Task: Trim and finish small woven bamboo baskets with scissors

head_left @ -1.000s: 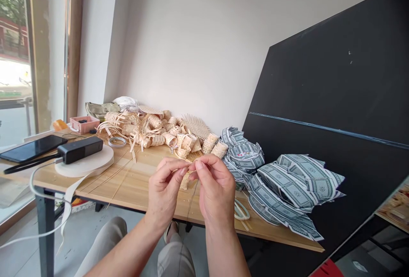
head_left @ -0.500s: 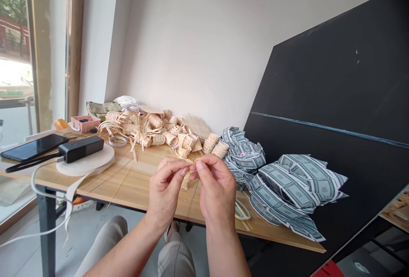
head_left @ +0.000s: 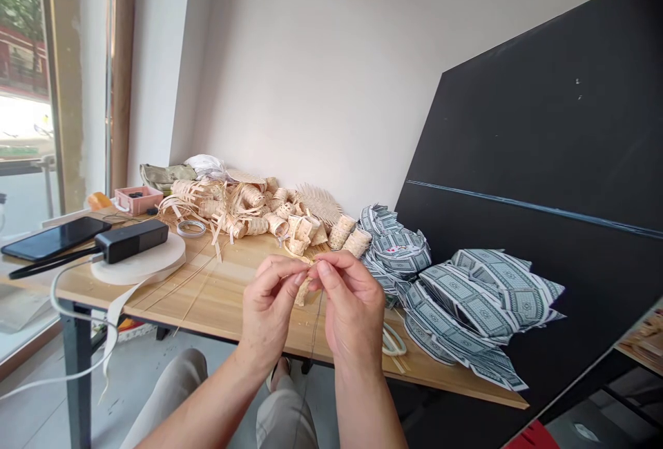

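Note:
My left hand (head_left: 272,304) and my right hand (head_left: 355,307) meet above the table's front edge, thumbs and forefingers pinched together. A thin dark strand (head_left: 315,328) hangs from the right fingertips toward my knees. What the left fingertips pinch is too small to make out. Between the two hands shows a small pale woven piece (head_left: 302,294); whether it is held or lies on the table behind them I cannot tell.
Woven bamboo pieces (head_left: 253,200) are heaped at the back of the wooden table (head_left: 207,280). Folded patterned paper shapes (head_left: 466,304) stand right, by a black panel (head_left: 543,159). A tape roll (head_left: 191,228), a phone (head_left: 56,237) and a power bank (head_left: 132,240) on a ribbon roll (head_left: 150,266) lie left.
My hands keep their pinch in almost the same place, the right shifted very slightly rightward. The dark strand hangs a little differently below it.

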`<action>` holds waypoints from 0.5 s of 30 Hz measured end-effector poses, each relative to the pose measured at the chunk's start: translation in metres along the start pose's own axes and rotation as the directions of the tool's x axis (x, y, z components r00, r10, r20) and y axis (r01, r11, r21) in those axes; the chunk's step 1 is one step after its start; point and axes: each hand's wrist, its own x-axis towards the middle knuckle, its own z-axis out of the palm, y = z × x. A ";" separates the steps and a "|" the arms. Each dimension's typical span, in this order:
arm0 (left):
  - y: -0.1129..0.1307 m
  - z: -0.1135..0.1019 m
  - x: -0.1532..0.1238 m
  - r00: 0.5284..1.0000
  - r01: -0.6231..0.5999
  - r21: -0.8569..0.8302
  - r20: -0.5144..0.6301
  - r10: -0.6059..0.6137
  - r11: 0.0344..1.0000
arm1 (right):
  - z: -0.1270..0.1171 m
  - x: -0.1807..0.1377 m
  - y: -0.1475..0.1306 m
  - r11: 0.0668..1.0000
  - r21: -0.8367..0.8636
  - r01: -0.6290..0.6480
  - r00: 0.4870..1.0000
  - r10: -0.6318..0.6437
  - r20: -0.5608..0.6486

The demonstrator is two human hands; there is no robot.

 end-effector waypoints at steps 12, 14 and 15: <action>0.001 0.002 -0.001 1.000 -0.001 0.004 0.017 0.001 1.000 | -0.001 -0.001 0.001 1.000 0.000 0.028 0.999 -0.028 0.029; 0.001 0.002 -0.001 1.000 0.003 0.003 0.017 -0.003 1.000 | -0.002 -0.001 0.000 0.999 0.000 0.043 0.998 -0.043 0.035; 0.001 0.002 -0.002 1.000 0.006 0.003 0.017 -0.006 1.000 | -0.002 -0.001 0.000 0.999 -0.003 0.049 0.998 -0.048 0.039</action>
